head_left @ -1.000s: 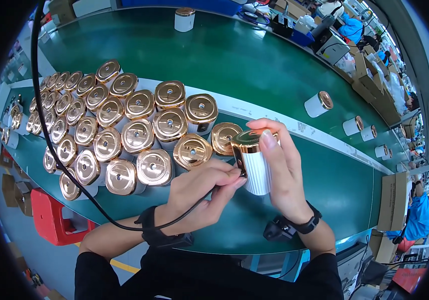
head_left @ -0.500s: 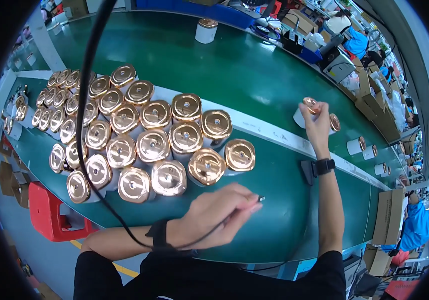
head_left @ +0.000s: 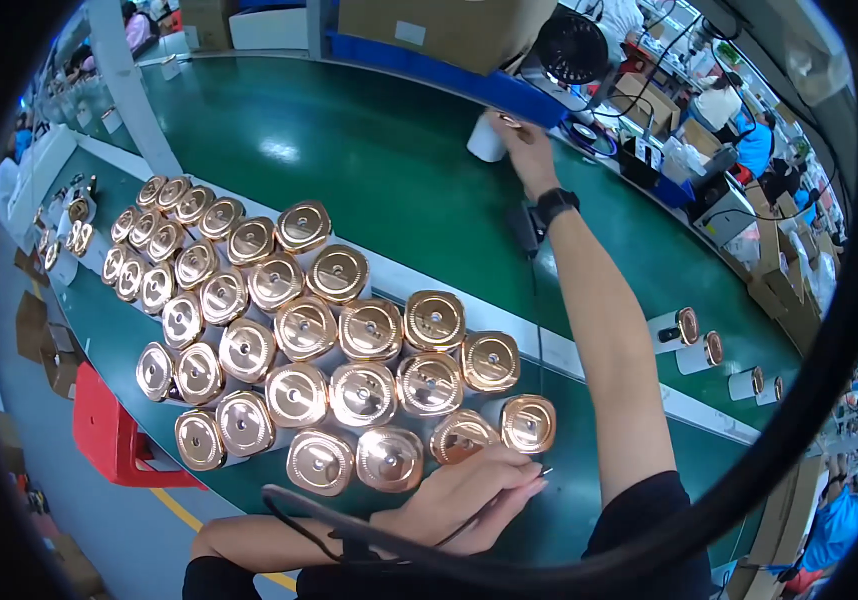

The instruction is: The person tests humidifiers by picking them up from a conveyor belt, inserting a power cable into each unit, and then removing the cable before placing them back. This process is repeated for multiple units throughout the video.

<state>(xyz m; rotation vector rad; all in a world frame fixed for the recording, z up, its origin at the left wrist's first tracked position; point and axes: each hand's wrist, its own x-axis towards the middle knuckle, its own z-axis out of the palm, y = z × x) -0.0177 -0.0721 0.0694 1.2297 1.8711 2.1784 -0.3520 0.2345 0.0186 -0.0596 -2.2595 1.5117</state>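
Note:
My left hand (head_left: 469, 500) is closed in a pinch on a thin black cable, whose small metal plug tip (head_left: 547, 471) pokes out past the fingertips. It hovers at the near edge of a large group of white canisters with shiny copper-coloured tops (head_left: 364, 393). My right arm reaches far across the green table. At the far side my right hand (head_left: 529, 158) grips a white canister (head_left: 486, 141) by its copper-coloured top, which the fingers partly cover. Whether the canister rests on the surface, I cannot tell. A black band with a dark block (head_left: 526, 230) sits at the right wrist.
A white rail (head_left: 539, 335) divides the green table lengthwise. Several similar canisters (head_left: 669, 331) stand on the far strip at right. A blurred black cable (head_left: 739, 490) loops close across the view. Cardboard box (head_left: 429, 30) and fan (head_left: 571, 48) stand beyond; a red stool (head_left: 109, 430) stands left.
My right hand has carried the canister from the right to the far side of the green strip. My left hand keeps the cable. The view has shifted, and the cable loop now hangs at lower right.

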